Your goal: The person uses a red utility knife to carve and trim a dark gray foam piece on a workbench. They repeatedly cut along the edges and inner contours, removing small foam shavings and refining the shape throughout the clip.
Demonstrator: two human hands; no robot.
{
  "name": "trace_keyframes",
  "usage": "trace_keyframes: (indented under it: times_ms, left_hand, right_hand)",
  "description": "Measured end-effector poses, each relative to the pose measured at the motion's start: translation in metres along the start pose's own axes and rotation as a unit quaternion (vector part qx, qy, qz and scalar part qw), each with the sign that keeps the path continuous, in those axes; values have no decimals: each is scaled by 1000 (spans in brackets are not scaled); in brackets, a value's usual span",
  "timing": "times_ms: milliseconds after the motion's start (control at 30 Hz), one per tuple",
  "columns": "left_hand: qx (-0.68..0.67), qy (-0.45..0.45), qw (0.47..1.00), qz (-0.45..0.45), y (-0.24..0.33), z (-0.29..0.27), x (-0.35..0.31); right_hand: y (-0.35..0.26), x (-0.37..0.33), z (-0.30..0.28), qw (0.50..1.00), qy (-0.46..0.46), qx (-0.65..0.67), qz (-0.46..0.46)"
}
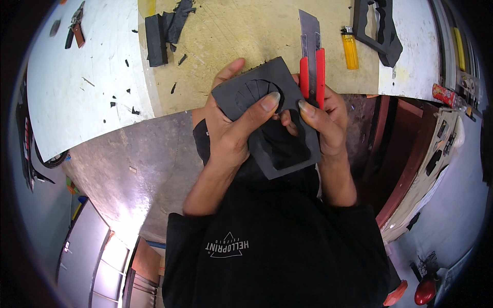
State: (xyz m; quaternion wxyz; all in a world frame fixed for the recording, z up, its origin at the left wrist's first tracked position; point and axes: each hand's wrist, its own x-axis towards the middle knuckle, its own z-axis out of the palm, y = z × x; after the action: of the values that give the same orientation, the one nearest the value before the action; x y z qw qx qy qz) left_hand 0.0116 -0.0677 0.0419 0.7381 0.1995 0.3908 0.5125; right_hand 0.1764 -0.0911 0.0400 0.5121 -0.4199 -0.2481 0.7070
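A dark grey foam block (285, 77) is held tilted over my lap, just off the table's near edge. A large opening with wavy sides passes through its lower part. Near its upper end lies a rounded recess (255, 92) scored with several fanning cuts. My left hand (229, 128) grips the block's left side, thumb pressed at the recess edge. My right hand (328, 123) is closed on the block's right edge and also holds a red box cutter (319, 77), its long blade extended and pointing away from me. Fingertips behind the block show through the opening.
On the table (205, 61) lie black foam offcuts (156, 41) and small scraps. A yellow lighter (350, 49) sits beside another cut foam frame (389, 43) at the far right. Pliers (76, 28) rest at the far left. A reddish-brown cabinet (400, 138) stands right of me.
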Motion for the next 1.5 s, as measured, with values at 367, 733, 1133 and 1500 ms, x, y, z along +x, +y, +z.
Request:
trace_keyframes:
  times_ms: [367, 733, 1133, 1500]
  left_hand:
    - [73, -88, 991, -75, 18, -11, 2]
    - [19, -107, 993, -50, 13, -10, 2]
    - [-154, -111, 980, -66, -20, -17, 5]
    - [-182, -83, 979, -41, -25, -24, 3]
  right_hand:
    - [3, -4, 1, 999, -23, 30, 25]
    - [-3, 2, 9, 999, -33, 32, 12]
    - [2, 9, 2, 976, 50, -181, -109]
    - [8, 4, 8, 962, 82, -220, -143]
